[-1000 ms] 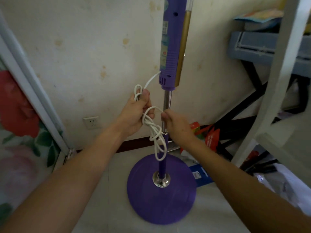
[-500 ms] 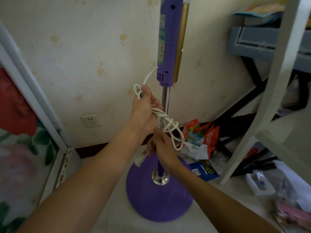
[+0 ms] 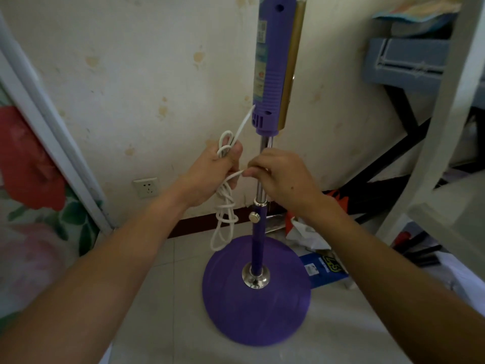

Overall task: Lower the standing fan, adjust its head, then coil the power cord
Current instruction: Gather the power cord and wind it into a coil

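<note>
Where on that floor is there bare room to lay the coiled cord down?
Bare tile lies left of the purple fan base, out to the floral panel, and below the wall socket. To the right it is crowded: torn wrappers and a blue packet press against the base.

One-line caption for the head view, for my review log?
Left hand holds looped white cord while right hand pinches a strand beside the purple fan's pole, above its round base.

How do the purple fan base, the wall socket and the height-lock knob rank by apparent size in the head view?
1. Purple fan base, by far the largest.
2. Wall socket.
3. Height-lock knob, the smallest.
The socket sits farther back on the wall, so its true size against the knob is less sure.
</note>
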A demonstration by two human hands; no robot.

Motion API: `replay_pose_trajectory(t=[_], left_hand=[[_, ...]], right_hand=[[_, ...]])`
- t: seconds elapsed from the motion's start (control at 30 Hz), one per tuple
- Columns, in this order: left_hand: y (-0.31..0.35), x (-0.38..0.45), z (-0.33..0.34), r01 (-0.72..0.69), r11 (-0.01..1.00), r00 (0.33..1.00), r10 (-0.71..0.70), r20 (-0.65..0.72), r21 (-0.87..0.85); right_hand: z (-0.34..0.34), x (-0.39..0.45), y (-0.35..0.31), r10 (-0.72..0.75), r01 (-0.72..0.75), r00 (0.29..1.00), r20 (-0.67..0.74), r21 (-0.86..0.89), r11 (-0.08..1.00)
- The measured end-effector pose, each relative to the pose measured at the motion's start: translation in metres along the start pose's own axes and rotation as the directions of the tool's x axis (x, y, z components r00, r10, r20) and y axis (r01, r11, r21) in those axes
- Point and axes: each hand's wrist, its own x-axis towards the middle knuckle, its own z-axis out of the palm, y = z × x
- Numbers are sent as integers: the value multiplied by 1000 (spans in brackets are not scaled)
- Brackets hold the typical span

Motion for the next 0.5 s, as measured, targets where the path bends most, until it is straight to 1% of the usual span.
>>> replay_pose_trajectory(t=[0.03,0.07,0.13,0.23,0.27,0.3,0.33,0.37,0.4,0.43,0.47,0.5], left_hand=[[0,0,1,7,1000,1000,-7,-12,-22],[0,1,1,12,996,1000,-14,-19,-94],[2,2,2,29,952,1000,-29,5,-304],[4,3,6,65,862,998,-64,19,-504],[6,4,8,64,818,997,-78,1,-572],[7,5,13,60,761,994,-102,-28,-646],[9,6,18,48,703,989,-132,-64,-709],[12,9,25,28,656,982,-161,-103,-754],[13,11,32,9,618,971,-192,-140,-786],[14,14,39,-5,599,959,-224,-173,-801],[12,15,44,-10,607,950,-243,-197,-795],[10,16,46,-6,654,944,-247,-221,-756]], right_hand=[[7,-3,4,27,-26,999,-42,26,999],[18,-8,8,48,-43,996,-73,64,997],[39,-21,15,126,-103,985,-117,186,977],[61,-33,24,327,-282,943,-70,359,890],[69,-37,24,376,-329,926,-22,440,836],[74,-41,18,430,-393,900,73,563,727],[79,-45,10,470,-444,862,190,730,520],[80,-47,-1,494,-468,826,272,819,331],[86,-52,-9,478,-447,820,314,873,193],[89,-57,-18,475,-450,827,301,861,237],[96,-64,-26,454,-451,840,298,848,279],[99,-72,-35,448,-484,839,309,800,354]])
